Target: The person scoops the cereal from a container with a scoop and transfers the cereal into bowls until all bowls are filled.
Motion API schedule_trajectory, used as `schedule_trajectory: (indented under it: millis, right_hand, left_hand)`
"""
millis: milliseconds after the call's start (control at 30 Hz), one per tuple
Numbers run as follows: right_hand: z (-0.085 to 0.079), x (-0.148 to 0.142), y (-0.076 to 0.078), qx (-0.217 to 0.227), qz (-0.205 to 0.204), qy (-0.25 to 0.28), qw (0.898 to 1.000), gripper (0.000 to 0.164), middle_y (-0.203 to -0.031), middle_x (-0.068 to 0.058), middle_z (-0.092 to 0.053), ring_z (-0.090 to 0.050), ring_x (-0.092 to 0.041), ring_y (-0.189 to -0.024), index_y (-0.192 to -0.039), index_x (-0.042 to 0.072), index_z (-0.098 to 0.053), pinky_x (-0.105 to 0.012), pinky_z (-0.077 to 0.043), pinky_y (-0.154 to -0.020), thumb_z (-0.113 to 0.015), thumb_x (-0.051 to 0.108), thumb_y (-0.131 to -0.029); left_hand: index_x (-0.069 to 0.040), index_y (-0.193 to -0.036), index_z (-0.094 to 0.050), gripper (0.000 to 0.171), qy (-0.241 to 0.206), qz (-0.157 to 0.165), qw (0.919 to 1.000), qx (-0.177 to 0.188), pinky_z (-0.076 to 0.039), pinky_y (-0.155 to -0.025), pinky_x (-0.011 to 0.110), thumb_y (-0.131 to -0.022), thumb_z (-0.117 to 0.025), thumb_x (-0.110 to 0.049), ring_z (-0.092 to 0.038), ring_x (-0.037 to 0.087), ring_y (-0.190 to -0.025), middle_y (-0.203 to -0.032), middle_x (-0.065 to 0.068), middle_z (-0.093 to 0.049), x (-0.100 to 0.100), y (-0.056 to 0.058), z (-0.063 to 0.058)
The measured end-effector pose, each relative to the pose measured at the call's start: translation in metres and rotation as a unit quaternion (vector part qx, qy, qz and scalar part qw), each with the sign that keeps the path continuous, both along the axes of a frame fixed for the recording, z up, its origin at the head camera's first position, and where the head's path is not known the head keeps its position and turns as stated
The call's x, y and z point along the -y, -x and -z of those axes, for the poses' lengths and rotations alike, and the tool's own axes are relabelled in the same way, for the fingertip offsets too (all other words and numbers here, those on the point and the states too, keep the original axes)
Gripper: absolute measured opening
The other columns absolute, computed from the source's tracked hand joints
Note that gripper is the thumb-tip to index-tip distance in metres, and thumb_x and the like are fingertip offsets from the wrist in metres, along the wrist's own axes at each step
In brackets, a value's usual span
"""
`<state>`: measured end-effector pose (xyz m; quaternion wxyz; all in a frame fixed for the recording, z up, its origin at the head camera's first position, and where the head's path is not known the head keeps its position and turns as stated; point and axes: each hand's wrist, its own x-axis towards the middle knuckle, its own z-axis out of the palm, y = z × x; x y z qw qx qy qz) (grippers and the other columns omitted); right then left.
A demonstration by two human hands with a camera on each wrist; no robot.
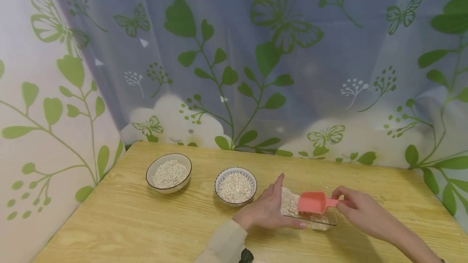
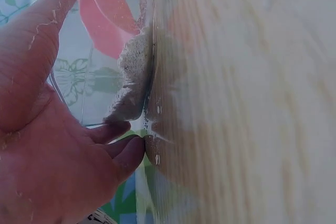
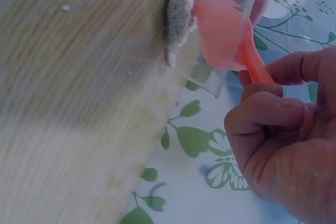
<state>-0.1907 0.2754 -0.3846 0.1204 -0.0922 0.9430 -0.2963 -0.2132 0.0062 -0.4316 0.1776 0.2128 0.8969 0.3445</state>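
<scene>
A clear rectangular container (image 1: 332, 221) with rolled oats (image 1: 289, 201) in it stands on the right part of the table. My left hand (image 1: 267, 210) grips its left end, the thumb stretched along the near wall and the other fingers at the end. In the left wrist view, the oats (image 2: 134, 64) show through the clear wall. My right hand (image 1: 367, 211) holds a pink scoop (image 1: 312, 203) by the handle. The scoop's head dips inside the container, against the oats. Thumb and curled fingers close round the handle in the right wrist view (image 3: 283, 114).
Left of the container stands a small patterned bowl (image 1: 235, 203) of oats, close to my left hand. Farther left is a larger dark-rimmed bowl (image 1: 169, 190), also with oats. The wooden table (image 1: 120, 214) ends at a patterned curtain (image 1: 226, 64). A few flakes lie on the wood.
</scene>
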Motion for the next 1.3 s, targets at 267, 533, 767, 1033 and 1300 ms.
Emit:
schedule_trajectory:
  millis: [267,533,767,1033,1300]
  right_hand:
    - [-0.003,0.001,0.009,0.005,-0.005,-0.024,1.000,0.024,-0.119,-0.012,-0.072,-0.066,-0.022,-0.096,-0.120,0.008,-0.064,-0.036,-0.051,-0.073,-0.055,0.023,-0.103]
    - [0.001,0.012,0.013,0.000,-0.025,0.019,1.000,0.022,-0.118,-0.013,-0.073,-0.068,-0.026,-0.101,-0.120,0.008,-0.063,-0.035,-0.049,-0.072,-0.057,0.022,-0.103]
    - [0.006,0.017,0.017,-0.018,-0.059,0.048,0.997,0.024,-0.123,-0.018,-0.071,-0.069,-0.034,-0.110,-0.124,0.010,-0.063,-0.047,-0.059,-0.082,-0.059,0.017,-0.101]
    - [0.010,0.014,0.019,0.022,-0.077,0.089,0.993,0.027,-0.131,-0.019,-0.065,-0.065,-0.032,-0.111,-0.128,0.008,-0.062,-0.045,-0.056,-0.082,-0.054,0.018,-0.105]
    - [0.010,0.012,0.019,0.123,-0.082,0.171,0.974,0.032,-0.062,0.006,-0.040,-0.029,-0.006,-0.048,-0.129,-0.002,-0.057,-0.022,-0.032,-0.044,-0.046,0.018,-0.108]
  left_hand:
    - [-0.031,-0.163,0.016,0.132,-0.012,-0.007,0.9998,0.017,-0.034,-0.123,0.055,-0.078,-0.079,-0.066,-0.022,0.033,-0.158,-0.172,0.014,-0.016,0.002,0.001,0.000]
    - [-0.035,-0.163,0.013,0.129,-0.015,-0.010,0.9995,0.027,-0.037,-0.120,0.057,-0.078,-0.078,-0.067,-0.024,0.032,-0.157,-0.172,0.011,-0.017,0.002,0.002,-0.001]
    - [-0.031,-0.165,0.010,0.127,-0.015,-0.003,0.9995,0.026,-0.037,-0.120,0.058,-0.080,-0.078,-0.065,-0.025,0.032,-0.157,-0.172,0.011,-0.018,0.000,0.002,-0.001]
    - [-0.033,-0.164,0.010,0.125,-0.019,-0.001,0.9996,0.023,-0.036,-0.121,0.057,-0.080,-0.077,-0.065,-0.025,0.031,-0.157,-0.171,0.004,-0.022,0.001,0.004,0.001]
    - [-0.032,-0.165,0.007,0.126,-0.025,-0.008,0.9995,0.019,-0.036,-0.121,0.055,-0.079,-0.078,-0.065,-0.029,0.027,-0.155,-0.169,-0.002,-0.026,0.002,0.004,0.003]
